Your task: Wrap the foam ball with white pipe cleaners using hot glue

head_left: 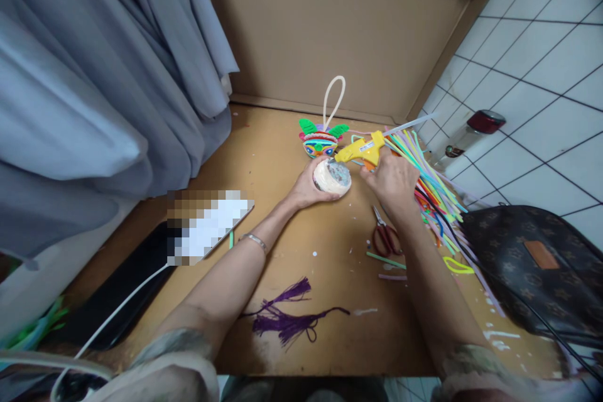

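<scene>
My left hand (pixel 308 187) is wrapped round a whitish, rounded object (pixel 335 183) whose upper face looks grey and mottled; I cannot tell its exact kind. In my right hand (pixel 393 174) is a yellow glue gun (pixel 362 151), a pale glue stick poking out of its back end. Its nozzle is at the rim of the whitish object, and whether they touch is unclear. Just behind stands a colourful animal-head ornament (pixel 319 143) with green ears and a white loop on top. Red-handled scissors (pixel 386 239) lie below my right hand.
Many coloured pipe cleaners (pixel 436 182) are piled at the right, beside a brown patterned bag (pixel 537 264). A red-capped bottle (pixel 471 132) stands by the tiled wall. Purple tassels (pixel 287 317) lie in front. Grey cloth (pixel 155 75) hangs at left, above a black case (pixel 127 289).
</scene>
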Motion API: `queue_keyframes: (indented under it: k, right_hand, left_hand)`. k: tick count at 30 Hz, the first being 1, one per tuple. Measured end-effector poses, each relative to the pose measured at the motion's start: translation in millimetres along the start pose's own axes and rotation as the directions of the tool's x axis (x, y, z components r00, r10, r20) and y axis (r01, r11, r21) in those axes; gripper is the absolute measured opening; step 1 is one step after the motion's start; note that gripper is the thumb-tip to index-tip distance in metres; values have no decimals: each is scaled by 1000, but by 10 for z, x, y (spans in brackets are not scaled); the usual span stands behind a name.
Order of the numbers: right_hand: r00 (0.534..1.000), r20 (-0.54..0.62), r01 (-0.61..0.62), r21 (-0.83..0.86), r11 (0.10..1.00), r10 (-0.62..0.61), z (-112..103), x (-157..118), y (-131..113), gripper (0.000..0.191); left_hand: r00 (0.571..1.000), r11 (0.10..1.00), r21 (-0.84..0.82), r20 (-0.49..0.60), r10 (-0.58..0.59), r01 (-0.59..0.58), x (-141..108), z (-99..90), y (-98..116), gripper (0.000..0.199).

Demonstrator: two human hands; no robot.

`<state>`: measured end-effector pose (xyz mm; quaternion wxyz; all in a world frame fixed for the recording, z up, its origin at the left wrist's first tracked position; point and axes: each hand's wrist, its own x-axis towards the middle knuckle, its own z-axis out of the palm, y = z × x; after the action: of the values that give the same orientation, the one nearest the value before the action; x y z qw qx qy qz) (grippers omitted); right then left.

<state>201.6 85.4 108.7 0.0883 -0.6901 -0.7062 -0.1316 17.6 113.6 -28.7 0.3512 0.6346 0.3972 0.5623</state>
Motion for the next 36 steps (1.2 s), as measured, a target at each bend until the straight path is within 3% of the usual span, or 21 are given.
queue_keyframes:
  k: [36]
  right_hand:
    - [999,-23,-28,46,999,29,21,-21,-25,45]
  left_hand:
    - [1000,999,21,6,25,-25,-2,-4,1,102]
